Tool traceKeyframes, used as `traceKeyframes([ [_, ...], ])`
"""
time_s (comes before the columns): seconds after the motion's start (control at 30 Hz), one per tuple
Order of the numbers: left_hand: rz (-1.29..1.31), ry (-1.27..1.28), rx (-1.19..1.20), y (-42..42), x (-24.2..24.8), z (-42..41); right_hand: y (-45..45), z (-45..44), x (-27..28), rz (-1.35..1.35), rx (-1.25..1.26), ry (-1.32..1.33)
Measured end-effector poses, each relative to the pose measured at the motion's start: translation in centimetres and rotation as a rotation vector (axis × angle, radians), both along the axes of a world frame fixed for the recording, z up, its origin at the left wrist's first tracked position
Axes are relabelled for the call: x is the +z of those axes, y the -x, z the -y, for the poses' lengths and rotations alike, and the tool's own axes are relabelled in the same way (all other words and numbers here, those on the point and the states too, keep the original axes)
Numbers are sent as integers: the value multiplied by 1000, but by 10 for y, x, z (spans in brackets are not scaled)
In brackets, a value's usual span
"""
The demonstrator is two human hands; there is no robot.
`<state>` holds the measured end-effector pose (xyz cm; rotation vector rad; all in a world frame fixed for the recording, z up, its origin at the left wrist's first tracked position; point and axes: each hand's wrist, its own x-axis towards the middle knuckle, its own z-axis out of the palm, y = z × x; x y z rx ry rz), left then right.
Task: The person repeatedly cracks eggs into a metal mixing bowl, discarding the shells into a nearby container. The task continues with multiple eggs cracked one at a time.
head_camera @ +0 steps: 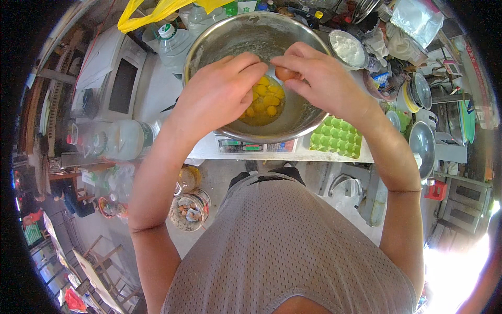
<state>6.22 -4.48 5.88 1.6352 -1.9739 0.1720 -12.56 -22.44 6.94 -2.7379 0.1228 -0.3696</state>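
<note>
Over a large steel mixing bowl, both of my hands are raised with their fingertips near each other. My right hand grips a brown egg; whether it is whole or only shell I cannot see. The fingers of my left hand curl downward, and the back of the hand hides anything inside them. Several raw egg yolks lie in clear egg white at the bottom of the bowl. The bowl rests on a digital scale with a lit display. Right of the scale lies a green egg tray.
Large plastic water bottles stand left of the bowl, near a white microwave. A bowl of white powder sits at the right. A bucket containing eggshells is on the floor, left of my body. A yellow plastic bag hangs above.
</note>
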Motion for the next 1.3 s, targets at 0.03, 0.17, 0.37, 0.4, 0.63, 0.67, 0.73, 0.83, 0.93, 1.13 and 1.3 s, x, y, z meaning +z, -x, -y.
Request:
traceKeyframes([
  [0.03, 26, -12, -4, -2, 4, 2, -1, 0, 3, -7, 3, 18],
  [0.17, 98, 34, 30, -3, 32, 4, -6, 7, 39, 108, 32, 138],
  [0.37, 8, 141, 76, 2, 73, -2, 2, -1, 66, 299, -48, -165],
  [0.4, -34, 156, 38, 2, 60, 2, 5, 1, 46, 267, -74, -151],
  [0.63, 27, -300, 51, -9, -2, -3, 13, 9, -11, 2, -138, -148],
  [0.67, -5, -174, 43, -8, 19, -3, 15, 8, 10, 82, -141, -188],
  [0.73, -78, -42, 15, -6, 53, 0, 14, 11, 36, 233, -170, -271],
  [0.83, -186, -18, -28, -6, 53, 1, 16, 5, 41, 264, -222, -367],
  [0.93, 20, -355, 70, -17, -9, 2, 12, 4, -5, 12, -252, -295],
  [1.13, -548, -225, 45, -25, 9, -9, 13, 15, -9, 106, -256, -607],
  [1.3, -1319, 220, -193, -4, -11, -16, 5, -19, -14, 216, -198, -1170],
])
